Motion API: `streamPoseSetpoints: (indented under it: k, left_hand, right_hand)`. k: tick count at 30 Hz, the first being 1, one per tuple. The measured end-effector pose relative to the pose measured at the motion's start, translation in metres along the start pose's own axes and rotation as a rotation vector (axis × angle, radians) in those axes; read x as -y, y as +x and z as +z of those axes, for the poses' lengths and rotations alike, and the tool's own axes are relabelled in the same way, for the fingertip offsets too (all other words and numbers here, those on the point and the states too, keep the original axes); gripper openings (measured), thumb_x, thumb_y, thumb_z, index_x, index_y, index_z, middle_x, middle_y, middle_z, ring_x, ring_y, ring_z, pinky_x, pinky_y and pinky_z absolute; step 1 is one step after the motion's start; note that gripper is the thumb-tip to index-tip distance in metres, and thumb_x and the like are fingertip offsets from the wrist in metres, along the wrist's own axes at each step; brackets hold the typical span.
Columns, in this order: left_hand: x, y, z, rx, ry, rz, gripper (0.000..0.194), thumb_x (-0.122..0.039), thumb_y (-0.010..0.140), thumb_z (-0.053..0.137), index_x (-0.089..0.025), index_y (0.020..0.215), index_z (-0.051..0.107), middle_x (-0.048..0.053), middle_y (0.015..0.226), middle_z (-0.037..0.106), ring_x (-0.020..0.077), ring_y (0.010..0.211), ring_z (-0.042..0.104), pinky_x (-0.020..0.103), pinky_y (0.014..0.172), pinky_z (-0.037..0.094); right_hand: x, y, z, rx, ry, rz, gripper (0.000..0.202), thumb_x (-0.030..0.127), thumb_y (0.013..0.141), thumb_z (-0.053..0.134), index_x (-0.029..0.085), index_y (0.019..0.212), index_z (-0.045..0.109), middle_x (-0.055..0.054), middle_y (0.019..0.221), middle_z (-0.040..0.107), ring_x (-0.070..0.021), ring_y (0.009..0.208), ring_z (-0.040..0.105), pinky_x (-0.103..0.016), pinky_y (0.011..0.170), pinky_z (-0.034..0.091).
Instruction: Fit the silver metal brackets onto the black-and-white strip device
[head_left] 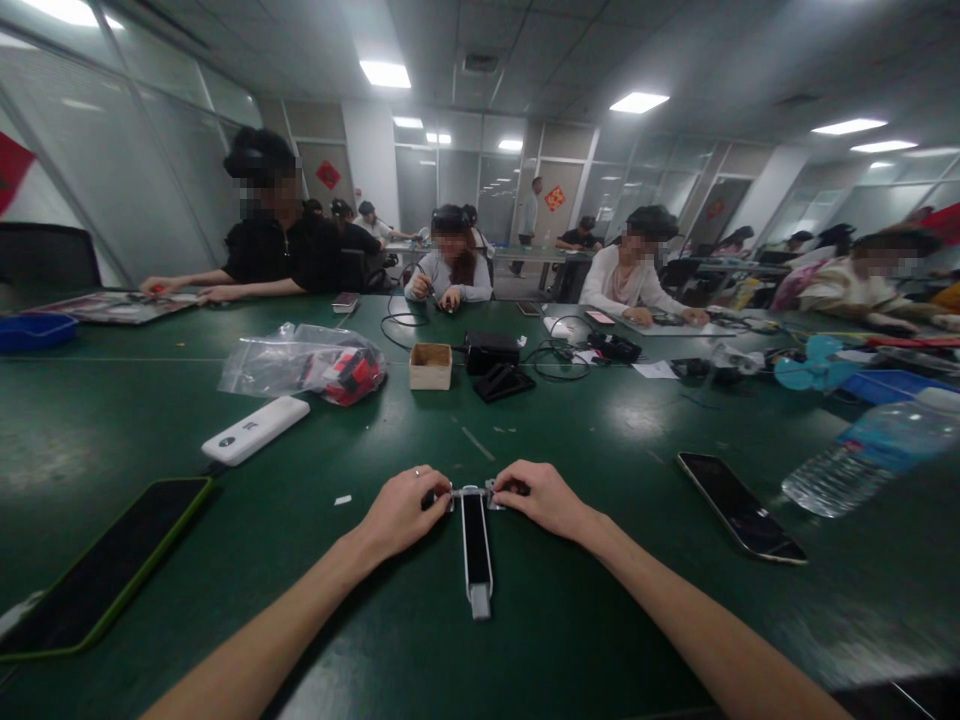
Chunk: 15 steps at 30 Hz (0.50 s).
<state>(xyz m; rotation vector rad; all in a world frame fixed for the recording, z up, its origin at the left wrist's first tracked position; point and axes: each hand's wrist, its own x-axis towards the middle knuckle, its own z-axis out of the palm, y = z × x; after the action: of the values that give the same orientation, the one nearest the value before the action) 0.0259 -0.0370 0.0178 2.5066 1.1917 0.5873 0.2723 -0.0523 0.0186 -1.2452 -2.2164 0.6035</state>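
In the middle of the table lies a long narrow piece with a white frame and a black face [476,545], its white tab toward me. My left hand [409,508] is at its far end on the left, fingers pinched on a small dark part [428,499]. Across from it, my right hand [540,497] pinches another small dark part [521,489] by the right side of the same end. Small clear or silvery bits show beside both fingertips. The fingers hide much of both dark parts, so I cannot tell their kind.
A black phone [739,505] and a water bottle lying on its side [870,455] are to the right. On the left are a green-edged phone [105,570] and a white power bank [255,430]. Farther back sit a plastic bag [300,365] and a small box [430,368]. Several people work beyond.
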Motion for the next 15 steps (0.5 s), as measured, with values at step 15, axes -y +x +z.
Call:
streamPoseSetpoints:
  k: [15]
  left_hand:
    - [0.0007,-0.0007,0.0009,-0.011,0.011,0.010,0.014,-0.024,0.085,0.051,-0.019,0.089,0.064,0.002,0.083,0.063,0.0145,0.073,0.057,0.024,0.067,0.043]
  right_hand:
    - [0.0021,-0.0001,-0.0018,-0.006,-0.028,-0.039,0.010,0.026,0.084,0.061,0.018,0.088,0.065,-0.003,0.089,0.065,-0.0148,0.081,0.057,-0.029,0.073,0.046]
